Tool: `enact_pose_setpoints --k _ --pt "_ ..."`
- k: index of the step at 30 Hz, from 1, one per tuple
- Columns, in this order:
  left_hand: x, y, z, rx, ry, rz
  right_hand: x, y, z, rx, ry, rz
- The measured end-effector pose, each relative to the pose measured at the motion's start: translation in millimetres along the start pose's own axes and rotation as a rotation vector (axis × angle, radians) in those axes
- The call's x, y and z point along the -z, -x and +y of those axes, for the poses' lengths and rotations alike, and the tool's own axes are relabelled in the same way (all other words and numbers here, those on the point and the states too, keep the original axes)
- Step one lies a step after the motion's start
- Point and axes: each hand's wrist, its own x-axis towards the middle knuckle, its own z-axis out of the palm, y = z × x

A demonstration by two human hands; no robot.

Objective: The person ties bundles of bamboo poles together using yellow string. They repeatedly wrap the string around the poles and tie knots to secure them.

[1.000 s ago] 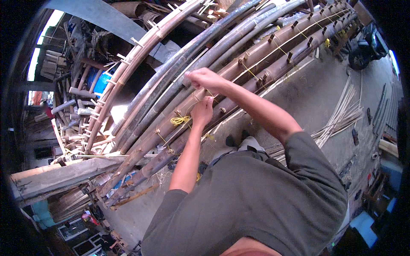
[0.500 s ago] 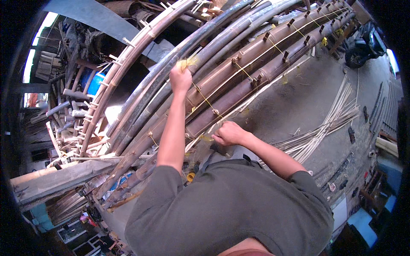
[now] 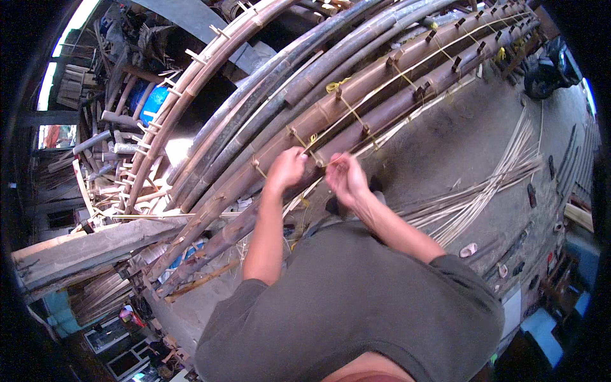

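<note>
Two long brown bamboo poles, an upper one (image 3: 364,83) and a lower one (image 3: 394,114), run side by side up to the far right. Short dark pegs stick out of them, and thin yellow string crosses from one to the other. My left hand (image 3: 287,169) is closed over the upper pole, beside a small yellow tuft of string (image 3: 312,141). Just right of it, at the lower pole's near part, my right hand (image 3: 349,181) is turned palm inward, fingers curled and pinching at the string. The fingertips are small and partly hidden.
A curved bamboo frame with pale pegs (image 3: 191,70) and several grey bent poles (image 3: 254,121) lie to the left. Pale bamboo strips (image 3: 490,184) are crossed on the floor at right. A concrete beam (image 3: 95,245) is at lower left, a motorcycle (image 3: 552,69) at far right.
My left hand has come down and closer from its raised position with the yellow string bundle. My right hand has moved up and forward to the poles, turning its palm inward. Both hands are now close together.
</note>
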Motion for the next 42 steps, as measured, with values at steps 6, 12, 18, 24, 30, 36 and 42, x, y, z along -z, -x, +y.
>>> enact_pose_setpoints --k 6,12,18,24,30,36,42 --pt "-53 2 -32 -0.146 0.185 0.306 -148 -14 30 0.698 1.498 -0.764" --pt "-21 2 11 0.026 0.025 0.209 -143 -114 -23 0.772 2.016 -0.598" --pt "-27 -1 -7 0.082 0.094 0.198 -126 35 -51 0.152 1.597 -1.141" --pt "5 -15 23 -0.107 0.39 0.302 14 -10 9 0.412 1.834 -0.755" --pt "44 -118 10 -0.119 0.1 0.642 28 -14 -8 0.483 2.417 -0.611" --pt "44 -120 -45 0.06 -0.066 0.344 -10 26 37 0.663 2.265 -0.574" --pt "83 36 -68 0.206 -0.194 0.31 8 21 111 -0.385 0.864 -0.402"
